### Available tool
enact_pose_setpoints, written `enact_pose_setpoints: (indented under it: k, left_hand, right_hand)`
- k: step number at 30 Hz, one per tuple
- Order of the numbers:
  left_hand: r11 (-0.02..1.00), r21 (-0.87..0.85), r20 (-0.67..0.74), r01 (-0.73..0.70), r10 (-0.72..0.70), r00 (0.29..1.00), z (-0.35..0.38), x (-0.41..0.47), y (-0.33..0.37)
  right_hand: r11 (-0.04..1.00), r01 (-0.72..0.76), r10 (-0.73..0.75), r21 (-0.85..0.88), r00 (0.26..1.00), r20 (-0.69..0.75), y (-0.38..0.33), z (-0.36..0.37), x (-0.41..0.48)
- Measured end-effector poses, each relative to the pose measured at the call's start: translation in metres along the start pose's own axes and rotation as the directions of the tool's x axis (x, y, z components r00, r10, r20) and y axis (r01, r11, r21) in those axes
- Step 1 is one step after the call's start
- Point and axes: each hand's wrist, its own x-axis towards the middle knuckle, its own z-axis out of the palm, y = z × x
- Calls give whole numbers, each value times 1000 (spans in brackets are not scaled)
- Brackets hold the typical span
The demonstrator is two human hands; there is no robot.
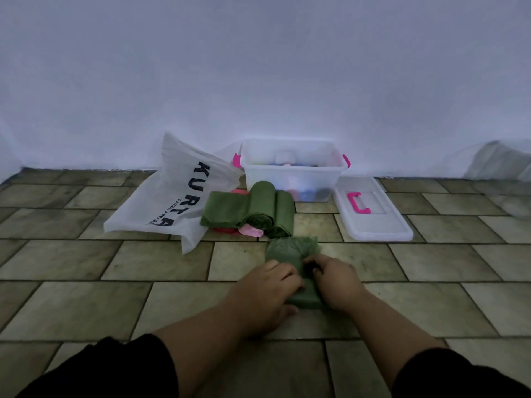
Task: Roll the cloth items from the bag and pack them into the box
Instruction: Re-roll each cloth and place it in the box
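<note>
Left hand [271, 285] and right hand [334, 278]: fingers curled, both gripping one green cloth [293, 252] on tiled floor [172, 262], part-rolled.

Tiled floor [161, 305] underfoot, greenish-brown slabs laid staggered with dark grout lines, running back to a plain pale wall [258, 67]. Far right against that wall, a blurred pale plastic bundle [500, 165], contents impossible to make out. Dim, bluish light over everything. Dark skirting line along the foot of the wall.
</note>
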Motion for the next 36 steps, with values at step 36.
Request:
enact_pose_setpoints:
  k: [36]
  left_hand:
    - [-180,-786,480,591,-780,401,0,56,15]
  right_hand:
    - [910,-177,130,374,980,147,-31,-7,-30]
